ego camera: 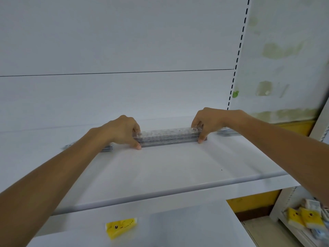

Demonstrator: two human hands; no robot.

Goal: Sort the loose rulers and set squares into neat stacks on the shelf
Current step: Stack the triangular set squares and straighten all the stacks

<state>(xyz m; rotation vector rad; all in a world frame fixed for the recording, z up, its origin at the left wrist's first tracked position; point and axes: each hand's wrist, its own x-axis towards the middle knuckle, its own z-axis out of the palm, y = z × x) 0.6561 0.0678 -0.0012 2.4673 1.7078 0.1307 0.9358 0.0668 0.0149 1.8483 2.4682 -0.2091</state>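
Furthest left, just beyond the left wrist, a few more clear rulers (106,148) lie flat on the white shelf (178,166), mostly hidden behind the forearm (only their ends show on either side of it). The left hand (122,131) is curled round the left end of a stack of clear rulers (169,136), thumb on the near side with its tip down at the shelf and fingers over the top and far side. The stack runs straight across between the two hands, lying lengthwise on the shelf well back from the front lip. The right hand (208,122) grips the stack's other end the same way, thumb at the near edge and fingers bent over the top. Just past the right hand, partly behind the right wrist, another low pile of clear rulers (227,131) rests on the shelf. Below the hands, on the lower shelf, sits a yellow packet (121,227); far below and to the right of the right arm are more yellow packets (304,218).
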